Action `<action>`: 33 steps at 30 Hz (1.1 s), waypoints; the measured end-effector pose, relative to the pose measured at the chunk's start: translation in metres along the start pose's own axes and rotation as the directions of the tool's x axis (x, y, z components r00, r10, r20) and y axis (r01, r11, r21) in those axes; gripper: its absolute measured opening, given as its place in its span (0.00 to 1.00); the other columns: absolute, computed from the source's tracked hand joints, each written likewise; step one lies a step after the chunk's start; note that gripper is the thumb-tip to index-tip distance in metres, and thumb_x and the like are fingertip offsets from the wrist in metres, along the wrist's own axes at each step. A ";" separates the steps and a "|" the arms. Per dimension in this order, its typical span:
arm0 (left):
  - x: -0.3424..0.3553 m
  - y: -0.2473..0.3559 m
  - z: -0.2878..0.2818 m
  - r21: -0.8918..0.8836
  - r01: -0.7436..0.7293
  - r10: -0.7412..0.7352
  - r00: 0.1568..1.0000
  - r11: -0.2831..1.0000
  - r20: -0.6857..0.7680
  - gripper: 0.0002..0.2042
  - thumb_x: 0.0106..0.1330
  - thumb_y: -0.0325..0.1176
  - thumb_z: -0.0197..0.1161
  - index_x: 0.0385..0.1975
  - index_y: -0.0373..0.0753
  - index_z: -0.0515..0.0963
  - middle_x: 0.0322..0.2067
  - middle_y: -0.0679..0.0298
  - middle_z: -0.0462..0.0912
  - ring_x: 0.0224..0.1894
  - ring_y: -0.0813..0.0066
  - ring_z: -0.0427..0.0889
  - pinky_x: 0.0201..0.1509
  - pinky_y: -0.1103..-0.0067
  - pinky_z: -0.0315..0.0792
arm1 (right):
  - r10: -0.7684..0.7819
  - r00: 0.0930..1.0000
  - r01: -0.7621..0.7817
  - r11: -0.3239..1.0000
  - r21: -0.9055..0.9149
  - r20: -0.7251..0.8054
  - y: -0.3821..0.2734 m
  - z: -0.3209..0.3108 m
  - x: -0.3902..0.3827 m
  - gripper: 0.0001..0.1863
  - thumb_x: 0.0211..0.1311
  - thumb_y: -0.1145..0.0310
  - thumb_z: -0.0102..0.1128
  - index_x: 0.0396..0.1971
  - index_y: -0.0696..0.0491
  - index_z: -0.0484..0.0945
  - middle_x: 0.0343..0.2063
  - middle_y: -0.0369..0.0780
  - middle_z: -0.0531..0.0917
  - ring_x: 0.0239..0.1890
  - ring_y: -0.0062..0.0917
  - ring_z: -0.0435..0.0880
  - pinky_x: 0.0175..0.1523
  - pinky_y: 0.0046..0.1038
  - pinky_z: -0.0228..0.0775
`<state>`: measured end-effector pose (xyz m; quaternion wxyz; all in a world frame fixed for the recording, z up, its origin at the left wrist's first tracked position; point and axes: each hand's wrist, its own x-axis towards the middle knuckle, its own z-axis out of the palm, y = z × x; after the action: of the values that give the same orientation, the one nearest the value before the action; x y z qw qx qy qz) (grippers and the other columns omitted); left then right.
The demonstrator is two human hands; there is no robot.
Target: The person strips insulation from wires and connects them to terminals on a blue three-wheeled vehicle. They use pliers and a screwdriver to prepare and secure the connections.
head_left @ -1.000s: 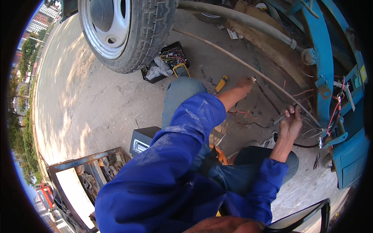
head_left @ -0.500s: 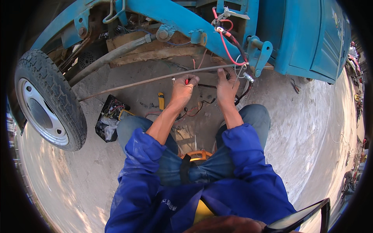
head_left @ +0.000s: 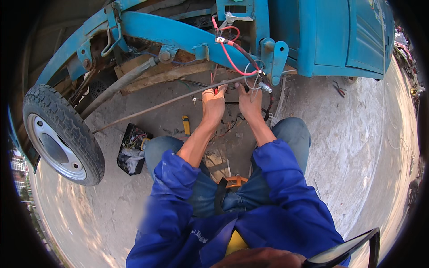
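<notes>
My left hand [head_left: 212, 105] is closed on a small red item [head_left: 216, 91], just below a long thin metal rod [head_left: 174, 101]. My right hand [head_left: 250, 106] is beside it, fingers curled up by the rod around something I cannot make out. A black cable [head_left: 231, 102] runs behind both hands. Red and black leads [head_left: 237, 62] hang from the blue vehicle frame [head_left: 178, 31] above, with a silver connector [head_left: 266, 87] beside my right hand.
A raised wheel [head_left: 62, 134] stands at left. On the ground lie a black box of wires [head_left: 132, 147], a yellow tool [head_left: 186, 125] and pliers [head_left: 339, 89]. A blue body panel [head_left: 339, 40] fills the upper right. An orange seat [head_left: 232, 181] is between my legs.
The view has turned from sideways to face the vehicle. My left hand has moved toward the right one; both are now close together under the rod, slightly higher in the picture.
</notes>
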<state>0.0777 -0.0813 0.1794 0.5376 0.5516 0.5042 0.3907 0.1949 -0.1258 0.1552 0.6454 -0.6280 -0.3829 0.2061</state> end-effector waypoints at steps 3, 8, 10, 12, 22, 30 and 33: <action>0.003 0.001 0.004 -0.016 0.045 -0.045 0.999 0.999 -0.011 0.17 0.73 0.41 0.68 0.29 0.31 0.81 0.21 0.66 0.72 0.27 0.76 0.64 0.29 0.68 0.62 | -0.011 0.999 0.013 0.998 -0.060 0.033 0.000 -0.005 -0.003 0.13 0.68 0.72 0.66 0.50 0.59 0.84 0.41 0.46 0.88 0.43 0.25 0.83 0.52 0.33 0.72; 0.007 0.001 0.013 -0.033 0.043 -0.044 0.998 0.999 -0.050 0.16 0.73 0.40 0.67 0.30 0.32 0.80 0.21 0.66 0.73 0.27 0.76 0.65 0.30 0.68 0.62 | -0.065 0.998 0.066 0.993 -0.094 0.007 -0.001 -0.005 -0.007 0.12 0.67 0.74 0.66 0.49 0.59 0.84 0.39 0.45 0.88 0.41 0.24 0.83 0.49 0.30 0.73; 0.008 -0.001 0.017 -0.150 0.001 -0.007 0.999 0.989 -0.044 0.12 0.73 0.36 0.66 0.32 0.32 0.80 0.23 0.66 0.76 0.27 0.77 0.68 0.30 0.70 0.64 | -0.062 0.998 0.063 0.992 -0.110 0.016 -0.001 -0.007 -0.006 0.12 0.67 0.74 0.66 0.49 0.60 0.84 0.39 0.44 0.88 0.41 0.24 0.83 0.50 0.30 0.73; 0.007 -0.003 0.018 -0.258 -0.011 0.001 0.999 0.966 -0.036 0.09 0.73 0.32 0.65 0.34 0.32 0.81 0.25 0.67 0.78 0.28 0.78 0.71 0.30 0.72 0.65 | -0.021 1.000 0.023 0.998 -0.063 0.022 0.000 -0.009 -0.006 0.12 0.67 0.75 0.66 0.48 0.61 0.84 0.40 0.43 0.88 0.42 0.24 0.83 0.52 0.30 0.73; -0.004 -0.008 0.007 -0.220 -0.034 0.048 0.997 0.975 0.057 0.02 0.74 0.29 0.63 0.40 0.39 0.81 0.29 0.72 0.79 0.23 0.87 0.68 0.25 0.81 0.61 | -0.069 0.991 0.047 0.982 0.180 0.115 0.001 -0.006 -0.005 0.15 0.69 0.80 0.63 0.54 0.61 0.79 0.50 0.41 0.84 0.50 0.22 0.80 0.56 0.29 0.74; -0.016 -0.008 0.004 0.221 -0.569 0.589 0.808 0.792 -0.033 0.07 0.73 0.29 0.64 0.42 0.30 0.81 0.32 0.56 0.85 0.35 0.71 0.82 0.39 0.72 0.75 | 0.022 0.990 -0.028 0.999 0.043 0.137 -0.009 -0.011 -0.009 0.07 0.70 0.76 0.62 0.43 0.60 0.84 0.36 0.35 0.87 0.40 0.18 0.79 0.48 0.25 0.70; -0.017 -0.007 -0.002 0.217 -0.560 0.575 0.818 0.800 -0.009 0.09 0.74 0.32 0.65 0.40 0.32 0.82 0.31 0.62 0.83 0.35 0.76 0.80 0.40 0.75 0.73 | -0.013 0.995 0.013 1.000 0.006 0.097 -0.014 -0.014 -0.012 0.06 0.68 0.75 0.63 0.42 0.59 0.84 0.34 0.37 0.87 0.38 0.19 0.80 0.46 0.27 0.70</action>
<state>0.0717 -0.0983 0.1746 0.3171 0.7145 0.3730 0.4998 0.1951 -0.1459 0.1668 0.6292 -0.6130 -0.4171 0.2331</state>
